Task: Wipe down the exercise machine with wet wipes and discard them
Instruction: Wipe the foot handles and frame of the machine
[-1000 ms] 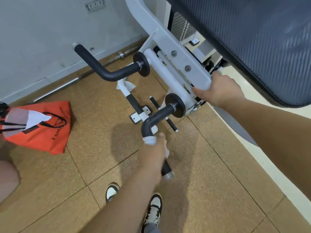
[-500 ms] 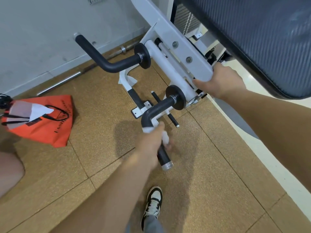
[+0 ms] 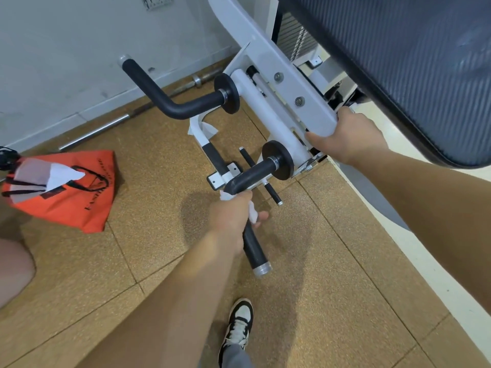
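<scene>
On the near black handle of the exercise machine, I saw the wet wipe white and crumpled, bunched round the grip | left hand curled round wipe and handle together | right hand gripped the end of the white frame arm | orange bag lay on the cork floor, well apart to the left.

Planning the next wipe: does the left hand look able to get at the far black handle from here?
Probably yes. The left hand grips the wet wipe round the near handle; the far handle juts out ahead to its left, and the space between them looks free.
</scene>
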### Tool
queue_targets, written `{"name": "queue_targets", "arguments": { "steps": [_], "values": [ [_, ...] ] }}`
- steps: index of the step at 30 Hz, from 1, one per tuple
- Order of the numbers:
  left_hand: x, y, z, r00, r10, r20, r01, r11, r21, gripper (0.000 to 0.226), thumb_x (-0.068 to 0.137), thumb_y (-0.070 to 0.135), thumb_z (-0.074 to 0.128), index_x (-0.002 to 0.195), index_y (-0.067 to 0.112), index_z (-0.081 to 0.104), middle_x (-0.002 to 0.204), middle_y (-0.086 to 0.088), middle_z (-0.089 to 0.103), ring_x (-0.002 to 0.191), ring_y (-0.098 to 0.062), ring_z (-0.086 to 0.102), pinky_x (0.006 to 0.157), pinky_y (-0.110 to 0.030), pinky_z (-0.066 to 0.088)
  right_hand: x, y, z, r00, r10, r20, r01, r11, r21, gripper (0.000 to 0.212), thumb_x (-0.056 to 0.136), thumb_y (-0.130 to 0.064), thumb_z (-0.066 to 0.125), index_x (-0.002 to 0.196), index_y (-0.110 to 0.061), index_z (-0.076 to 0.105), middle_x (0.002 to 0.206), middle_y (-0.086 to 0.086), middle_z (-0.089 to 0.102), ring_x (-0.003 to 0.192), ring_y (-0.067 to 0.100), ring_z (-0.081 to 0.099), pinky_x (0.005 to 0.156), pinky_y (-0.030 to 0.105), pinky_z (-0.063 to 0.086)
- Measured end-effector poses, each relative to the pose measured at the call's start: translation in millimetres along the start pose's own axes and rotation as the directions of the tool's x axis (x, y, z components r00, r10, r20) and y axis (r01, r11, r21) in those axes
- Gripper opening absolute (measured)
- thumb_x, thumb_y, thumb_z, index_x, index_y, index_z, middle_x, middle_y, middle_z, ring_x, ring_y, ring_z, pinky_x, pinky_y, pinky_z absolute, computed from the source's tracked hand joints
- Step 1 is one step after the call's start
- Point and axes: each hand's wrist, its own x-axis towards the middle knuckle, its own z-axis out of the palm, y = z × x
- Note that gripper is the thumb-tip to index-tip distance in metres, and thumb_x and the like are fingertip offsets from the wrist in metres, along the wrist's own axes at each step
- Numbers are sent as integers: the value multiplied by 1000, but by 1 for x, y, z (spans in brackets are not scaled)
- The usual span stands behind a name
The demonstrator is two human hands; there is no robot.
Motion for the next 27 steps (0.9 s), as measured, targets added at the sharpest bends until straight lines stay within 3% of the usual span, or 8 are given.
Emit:
{"name": "queue_targets", "arguments": {
  "steps": [4,6,12,16,19,22,25,27],
  "values": [
    [-34,-49,1,994,-102,41,91,970,224,41,90,55,67,106,17,64,72,-9,78,86,-33,77,98,-49,56,0,-1,-1,1000,5,-2,-5,1000,0,70,83,-80,56,109,-16,47,87,2,57,78,26,57,64,39,49],
    [-48,-70,-6,991,-103,86,72,949,308,52,87,65,64,98,15,69,71,-6,77,73,-25,77,88,-43,59,-1,-1,-2,1000,12,-5,-12,1000,-5,71,83,-80,56,110,-15,47,88,4,57,79,27,58,65,40,50],
    [-49,-28,-37,954,297,-46,-244,855,458,62,100,68,18,86,22,58,79,-3,66,68,-14,62,63,-31,47,-1,-3,-4,999,43,26,-43,999,-3,70,85,-79,57,111,-16,43,86,2,54,80,26,57,62,37,46],
    [8,25,-35,779,622,77,-508,556,658,81,94,76,17,111,8,57,83,-14,57,77,-27,59,72,-33,43,1,-2,-5,998,45,41,-46,999,17,69,85,-78,59,113,-15,46,88,4,60,78,26,58,64,39,50],
    [32,52,-7,600,755,264,-546,146,825,75,97,65,26,127,2,51,115,-15,62,107,-31,60,93,-47,52,3,-1,-3,998,49,41,-50,998,26,67,85,-76,60,113,-16,47,88,3,59,77,24,58,65,38,50],
    [34,53,20,641,547,539,-407,-353,842,81,94,63,44,146,1,36,140,-18,52,125,-33,53,103,-47,47,3,-2,-5,998,45,45,-47,999,23,65,86,-75,61,110,-17,43,87,1,56,79,26,57,65,37,46],
    [29,68,33,827,233,511,-397,-401,826,103,83,73,60,151,3,27,142,-11,50,126,-30,54,94,-42,47,4,-1,-3,998,42,43,-43,999,32,65,85,-75,61,111,-17,44,84,-1,54,79,27,56,65,36,43],
    [26,88,41,859,88,505,-428,-417,801,75,91,65,56,136,5,48,127,-11,61,115,-30,61,86,-37,48,4,0,-3,998,42,42,-43,999,33,66,85,-75,61,111,-16,45,84,0,55,80,28,56,66,37,44]
  ]
}}
